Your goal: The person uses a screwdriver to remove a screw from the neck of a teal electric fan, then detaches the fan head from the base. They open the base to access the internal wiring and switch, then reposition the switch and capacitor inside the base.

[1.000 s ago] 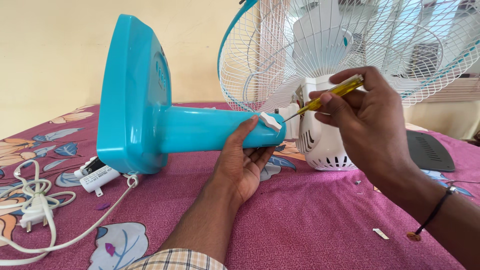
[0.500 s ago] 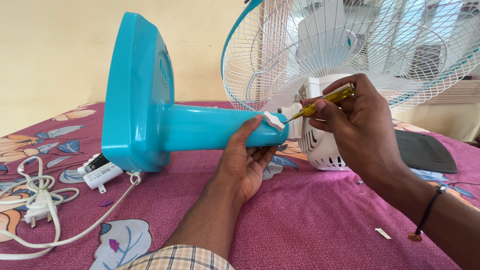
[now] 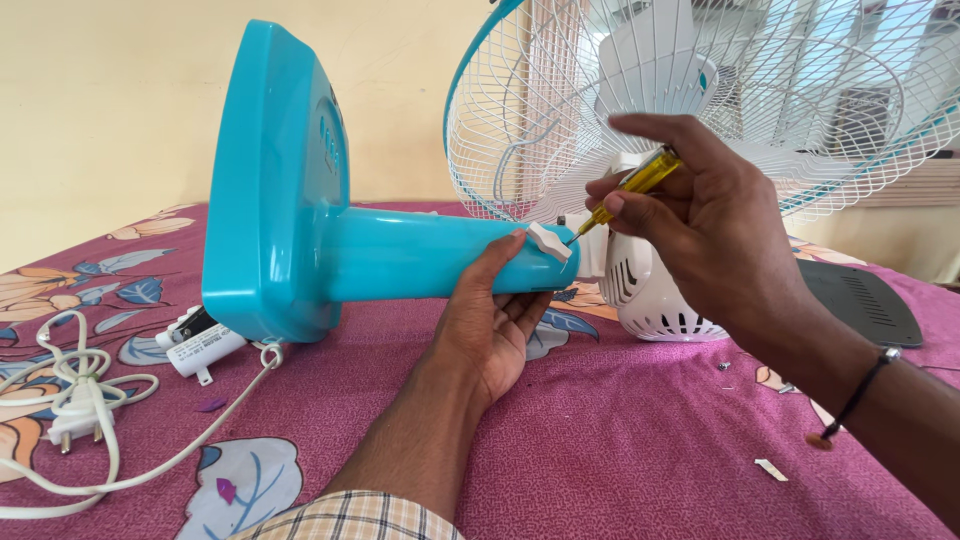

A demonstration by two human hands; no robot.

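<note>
We look down at our two hands working on a table fan laid on its side across a magenta cloth (image 3: 620,460) printed with leaves and flowers. Our left hand (image 3: 490,325) cups the turquoise stand (image 3: 300,250) from below near its narrow end, palm up, its grip loosely curled around the tube with the fingers wrapping up the near side and the thumb close to a small white knob (image 3: 549,241) on the tube's end. The stand lies horizontal, its broad flat base tipped up on edge at the left and its narrow end pointing right toward the fan head.

Our right hand (image 3: 715,235) pinches a slim screwdriver (image 3: 625,192) with a clear yellow handle, its grip closed tight on the handle between thumb and fingers, the index finger stretched out above it. The thin metal tip points down and left and meets the white knob or sits just beside it; we cannot tell which. A dark cord bracelet (image 3: 858,395) circles that wrist.

Behind the hands stands the white wire fan guard (image 3: 760,110) with its turquoise rim, and under it the white vented motor housing (image 3: 650,295) rests on the cloth. At the left, a white power cord (image 3: 90,400) lies in loose loops with its plug beside them, and a small white cylindrical part (image 3: 203,350) lies near the base. A dark grey flat panel (image 3: 865,300) lies at the right edge, and a few small bits, too small to make out, are scattered on the cloth near the right forearm.
</note>
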